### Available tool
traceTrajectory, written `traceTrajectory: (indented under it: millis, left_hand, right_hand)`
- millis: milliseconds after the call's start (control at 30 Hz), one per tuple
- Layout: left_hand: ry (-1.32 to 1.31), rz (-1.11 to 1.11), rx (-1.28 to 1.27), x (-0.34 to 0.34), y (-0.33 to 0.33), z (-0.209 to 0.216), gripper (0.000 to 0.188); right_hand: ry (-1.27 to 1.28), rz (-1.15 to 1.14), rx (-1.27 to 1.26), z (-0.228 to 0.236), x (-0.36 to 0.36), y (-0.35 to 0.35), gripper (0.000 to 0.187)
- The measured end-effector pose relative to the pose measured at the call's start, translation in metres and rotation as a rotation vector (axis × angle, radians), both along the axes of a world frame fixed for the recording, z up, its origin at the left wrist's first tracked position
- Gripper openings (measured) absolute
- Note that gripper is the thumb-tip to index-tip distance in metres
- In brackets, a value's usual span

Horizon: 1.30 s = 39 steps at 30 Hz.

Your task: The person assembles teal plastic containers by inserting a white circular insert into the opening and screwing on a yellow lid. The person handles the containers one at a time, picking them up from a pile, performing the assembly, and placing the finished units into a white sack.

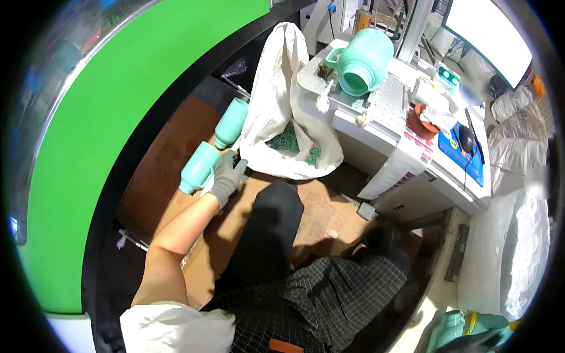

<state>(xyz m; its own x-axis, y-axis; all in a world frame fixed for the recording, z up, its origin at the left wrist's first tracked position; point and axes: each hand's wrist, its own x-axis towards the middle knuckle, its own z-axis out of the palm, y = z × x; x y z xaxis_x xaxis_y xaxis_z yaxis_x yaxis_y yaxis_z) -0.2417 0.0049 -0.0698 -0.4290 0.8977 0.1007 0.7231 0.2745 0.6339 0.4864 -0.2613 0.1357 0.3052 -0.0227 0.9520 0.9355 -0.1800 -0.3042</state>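
My left hand [226,175], in a grey glove, reaches forward beside two mint-green plastic bottles. Its thumb stands apart from the stretched fingers, and no grip on a bottle shows. The nearer bottle [200,163] lies just left of the fingers; the farther bottle [232,120] lies beyond the fingertips. Both are tilted over brown cardboard [176,141]. To the hand's right stands a white woven sack [265,138], its mouth wide, with green plastic scraps [285,143] inside. I cannot see my right hand.
A curved green machine panel [118,117] borders the left. On the right-hand bench [388,100] lies a large mint-green jug [364,62], near an orange-brown bowl [422,120], a mouse [465,139] and a monitor [491,35]. More green bottles [450,326] sit at the lower right.
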Motion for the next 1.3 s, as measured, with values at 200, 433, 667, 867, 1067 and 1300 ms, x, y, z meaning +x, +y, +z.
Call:
traceTrajectory:
  millis: [200, 433, 667, 867, 1067, 1300]
  left_hand:
    - [0.601, 0.021, -0.346, -0.053, 0.169, -0.054, 0.077]
    - [1.168, -0.399, -0.399, -0.067, 0.222, -0.053, 0.046]
    - [0.934, -0.328, -0.419, -0.154, 0.03, -0.046, 0.022]
    - [-0.47, -0.242, 0.315, -0.016, -0.135, 0.089, 0.038]
    - [-0.158, -0.697, -0.025, 0.059, -0.19, 0.126, 0.093]
    - [-0.502, -0.685, 0.318, 0.113, -0.187, 0.2, 0.112]
  right_hand:
    - [0.233, 0.55, -0.736, -0.12, -0.231, 0.033, 0.043]
    - [0.272, 0.646, -1.025, -0.126, -0.303, 0.044, 0.031]
    - [0.465, 0.771, -0.865, -0.138, -0.314, 0.049, 0.032]
    - [0.976, 1.145, -0.86, -0.129, -0.326, 0.064, 0.039]
    - [1.312, 1.684, -0.44, -0.081, -0.369, 0.086, 0.116]
    - [1.077, 1.776, -0.857, -0.071, -0.342, 0.045, 0.123]
